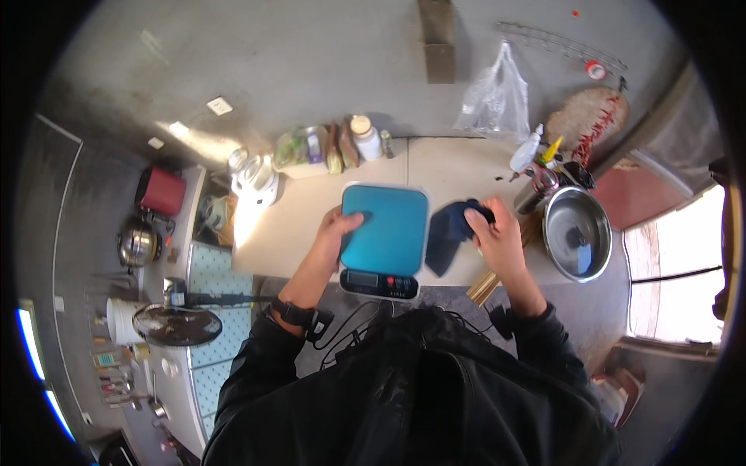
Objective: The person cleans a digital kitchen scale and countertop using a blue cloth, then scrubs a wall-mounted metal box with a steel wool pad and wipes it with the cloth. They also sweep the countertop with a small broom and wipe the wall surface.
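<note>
A digital kitchen scale (386, 230) with a blue square platform is in my left hand (337, 232). The thumb lies over the platform's left edge, and the other fingers are hidden beneath. Its dark panel, with a display and buttons, faces my body. Just right of the scale, my right hand (495, 233) grips a dark blue cloth (450, 236) by its upper end, and the rest hangs toward the scale. Under my right wrist, a bundle of thin wooden sticks (484, 288) juts past the front edge of the pale table (291, 244).
At right stands a steel basin (577, 233), with a metal flask (533, 192) and squeeze bottles beside it. Along the wall are a white-lit appliance (256, 180), a food container (303, 152) and a white jar (366, 140). A fan (176, 325) stands left; cables (349, 332) hang below the table.
</note>
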Tool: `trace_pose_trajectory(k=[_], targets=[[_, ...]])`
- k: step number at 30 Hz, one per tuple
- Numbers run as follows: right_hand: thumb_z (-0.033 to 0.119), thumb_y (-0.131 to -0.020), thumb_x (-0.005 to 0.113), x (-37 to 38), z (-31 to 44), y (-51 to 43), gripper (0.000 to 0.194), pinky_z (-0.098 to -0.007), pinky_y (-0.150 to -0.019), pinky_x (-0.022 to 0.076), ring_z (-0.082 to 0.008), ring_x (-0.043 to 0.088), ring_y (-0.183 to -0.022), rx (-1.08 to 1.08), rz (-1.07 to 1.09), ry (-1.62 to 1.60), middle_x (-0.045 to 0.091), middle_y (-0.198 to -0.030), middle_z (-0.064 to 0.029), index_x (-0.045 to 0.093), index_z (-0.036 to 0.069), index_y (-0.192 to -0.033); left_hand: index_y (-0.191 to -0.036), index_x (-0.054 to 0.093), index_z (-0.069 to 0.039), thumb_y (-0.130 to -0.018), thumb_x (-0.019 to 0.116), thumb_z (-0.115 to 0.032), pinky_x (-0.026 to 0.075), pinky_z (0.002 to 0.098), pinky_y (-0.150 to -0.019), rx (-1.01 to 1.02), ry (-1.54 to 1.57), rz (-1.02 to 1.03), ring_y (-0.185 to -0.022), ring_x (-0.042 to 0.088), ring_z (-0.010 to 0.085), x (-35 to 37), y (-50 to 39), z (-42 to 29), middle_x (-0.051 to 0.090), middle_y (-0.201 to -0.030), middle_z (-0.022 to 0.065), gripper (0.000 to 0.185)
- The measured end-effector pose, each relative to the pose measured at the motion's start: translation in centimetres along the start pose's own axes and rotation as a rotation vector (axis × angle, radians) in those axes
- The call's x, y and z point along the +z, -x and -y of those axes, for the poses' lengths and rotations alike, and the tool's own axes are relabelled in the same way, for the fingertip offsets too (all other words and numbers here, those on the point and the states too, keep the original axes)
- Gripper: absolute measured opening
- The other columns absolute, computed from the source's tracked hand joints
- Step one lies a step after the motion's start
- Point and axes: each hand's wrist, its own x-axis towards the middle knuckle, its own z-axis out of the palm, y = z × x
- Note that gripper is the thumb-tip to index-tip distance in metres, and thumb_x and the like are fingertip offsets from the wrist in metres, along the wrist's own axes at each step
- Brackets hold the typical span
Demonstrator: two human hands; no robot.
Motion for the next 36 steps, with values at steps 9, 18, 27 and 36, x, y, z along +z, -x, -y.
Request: trace_pose_trajectory(k=[9,18,27,36], targets=[[0.020,-0.105,0.072,2.2,-6.8,4.5,0.022,-0.0248,-0.054,0.0432,-0.0072,0.054,-0.060,0.480,-0.040,-0.139,0.061,-0.077,-0.0010,0.063,0.001,-0.107,-0.127,0.067,0.000,-0.100,0.073,-0.028,0.061,0.0492,-0.099,-0.282,0.409,-0.363,-0.106,0.073,0.0319,-16.7,-11.5,14.2,0.075,-0.120,0.0154,0.039],[0.028,-0.101,0.076,5.8,-10.7,2.7,0.033,-0.0329,-0.061,0.0515,-0.0134,0.063,-0.067,0.711,0.137,0.138,0.065,-0.080,-0.0055,0.065,0.000,-0.113,-0.127,0.068,-0.003,-0.101,0.078,-0.023,0.062,0.0420,-0.090,-0.263,0.184,-0.358,-0.104,0.074,0.0266,-24.0,-24.5,23.5,0.075,-0.115,0.0114,0.035],[0.020,-0.103,0.072,8.4,-20.3,-1.3,0.039,-0.0316,-0.066,0.0579,-0.0156,0.070,-0.072,0.737,-0.083,0.024,0.071,-0.088,-0.0110,0.061,-0.001,-0.133,-0.126,0.071,0.003,-0.103,0.074,-0.026,0.059,0.0375,-0.085,-0.111,-0.469,-0.457,-0.099,0.074,0.0250,-24.9,-28.0,22.7,0.077,-0.114,0.0136,0.038],[0.037,-0.081,0.089,-0.2,-23.5,-1.1,0.109,-0.0501,-0.123,0.0396,-0.0470,0.041,-0.151,0.476,-0.096,1.406,0.034,-0.168,-0.0261,0.029,0.024,-0.171,-0.138,0.064,0.006,-0.099,0.075,-0.026,0.053,0.0386,-0.099,-0.137,-0.592,-0.549,-0.113,0.071,0.0282,-29.2,-26.1,23.9,0.075,-0.123,0.0181,0.052]])
